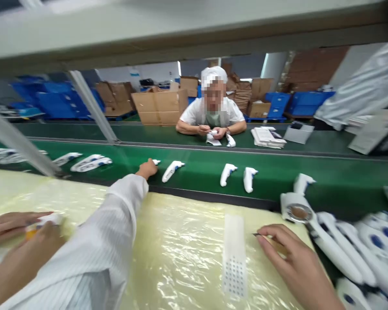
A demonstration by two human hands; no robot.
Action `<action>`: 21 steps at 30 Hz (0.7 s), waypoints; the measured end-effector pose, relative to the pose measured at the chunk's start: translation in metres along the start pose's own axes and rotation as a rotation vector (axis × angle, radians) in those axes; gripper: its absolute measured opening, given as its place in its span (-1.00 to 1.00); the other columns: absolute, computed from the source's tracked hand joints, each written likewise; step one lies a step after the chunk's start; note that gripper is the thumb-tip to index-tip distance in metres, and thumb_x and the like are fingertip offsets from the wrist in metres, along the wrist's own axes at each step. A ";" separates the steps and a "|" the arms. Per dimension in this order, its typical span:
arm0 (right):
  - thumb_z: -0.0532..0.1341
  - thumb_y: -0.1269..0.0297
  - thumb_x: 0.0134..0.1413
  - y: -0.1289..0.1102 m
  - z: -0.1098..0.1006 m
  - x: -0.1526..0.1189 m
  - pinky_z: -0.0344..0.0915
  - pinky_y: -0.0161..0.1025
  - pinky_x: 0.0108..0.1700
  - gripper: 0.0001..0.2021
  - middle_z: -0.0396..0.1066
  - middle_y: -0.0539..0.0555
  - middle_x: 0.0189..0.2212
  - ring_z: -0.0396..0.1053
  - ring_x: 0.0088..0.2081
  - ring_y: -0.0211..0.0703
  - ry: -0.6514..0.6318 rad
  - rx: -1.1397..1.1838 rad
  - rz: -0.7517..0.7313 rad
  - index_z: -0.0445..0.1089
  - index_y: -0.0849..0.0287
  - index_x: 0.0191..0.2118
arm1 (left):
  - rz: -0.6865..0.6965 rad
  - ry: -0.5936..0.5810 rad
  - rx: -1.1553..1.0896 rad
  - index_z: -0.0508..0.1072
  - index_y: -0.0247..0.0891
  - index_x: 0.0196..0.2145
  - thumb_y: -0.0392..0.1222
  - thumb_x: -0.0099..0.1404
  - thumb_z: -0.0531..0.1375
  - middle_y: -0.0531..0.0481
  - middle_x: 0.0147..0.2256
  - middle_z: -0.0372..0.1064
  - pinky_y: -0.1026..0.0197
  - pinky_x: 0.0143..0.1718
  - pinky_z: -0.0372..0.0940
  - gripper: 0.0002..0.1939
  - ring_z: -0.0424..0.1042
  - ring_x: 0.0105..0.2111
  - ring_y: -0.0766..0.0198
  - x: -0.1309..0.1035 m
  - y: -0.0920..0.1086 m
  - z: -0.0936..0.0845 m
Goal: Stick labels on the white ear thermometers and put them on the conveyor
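Observation:
My left hand [148,168] reaches out over the green belt, its fingers closed on a white device [156,162] of which only the tip shows. A similar white device with a blue part [172,171] lies just to its right. Over the yellow plastic-covered table, my right hand [287,258] pinches a thin dark pointed tool [256,234]. Left of that hand, a white strip [234,258] with rows of small dots lies flat on the table [181,245].
More white devices [228,174] lie along the belt [200,163], with several piled at right [345,245] by a tape roll [297,209]. A co-worker's hands [42,245] hold a white item at left. Another person [211,107] sits opposite. A metal post [22,142] stands left.

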State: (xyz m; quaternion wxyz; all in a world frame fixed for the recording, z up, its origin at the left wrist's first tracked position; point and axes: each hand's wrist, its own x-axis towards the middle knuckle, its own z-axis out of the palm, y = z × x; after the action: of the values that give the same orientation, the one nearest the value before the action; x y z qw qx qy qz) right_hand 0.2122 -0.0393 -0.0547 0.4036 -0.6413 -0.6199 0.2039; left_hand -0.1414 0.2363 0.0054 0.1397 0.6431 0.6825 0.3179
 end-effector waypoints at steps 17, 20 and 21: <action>0.12 0.39 0.27 -0.022 0.023 -0.009 0.28 -0.12 -0.23 -0.80 0.48 0.03 -0.33 0.43 -0.37 -0.16 -0.200 -0.400 -0.148 0.48 0.10 -0.31 | -0.430 -0.857 -0.918 0.34 -0.16 0.05 -0.33 0.24 0.19 -0.09 -0.11 0.42 0.15 -0.17 0.41 -0.59 0.52 -0.12 0.13 -0.219 0.115 0.068; 0.11 0.40 0.28 -0.024 0.026 -0.009 0.26 -0.09 -0.24 -0.79 0.47 0.06 -0.34 0.40 -0.38 -0.15 -0.218 -0.475 -0.146 0.48 0.14 -0.32 | -0.443 -0.849 -0.923 0.32 -0.15 0.05 -0.30 0.24 0.19 -0.10 -0.07 0.40 0.09 -0.07 0.38 -0.59 0.49 -0.04 0.09 -0.222 0.113 0.072; 0.11 0.41 0.28 -0.024 0.026 -0.009 0.26 -0.09 -0.24 -0.79 0.46 0.07 -0.34 0.40 -0.39 -0.15 -0.225 -0.483 -0.139 0.49 0.15 -0.32 | -0.441 -0.849 -0.927 0.31 -0.15 0.06 -0.30 0.24 0.19 -0.10 -0.07 0.39 0.07 -0.04 0.37 -0.59 0.48 -0.03 0.08 -0.221 0.112 0.072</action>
State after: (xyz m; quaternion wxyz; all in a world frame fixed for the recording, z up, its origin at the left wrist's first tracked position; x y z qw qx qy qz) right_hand 0.1757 -0.0432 -0.0535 0.1807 -0.6483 -0.7339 0.0920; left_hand 0.0198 0.0380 -0.0287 0.7201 0.4312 0.4764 0.2617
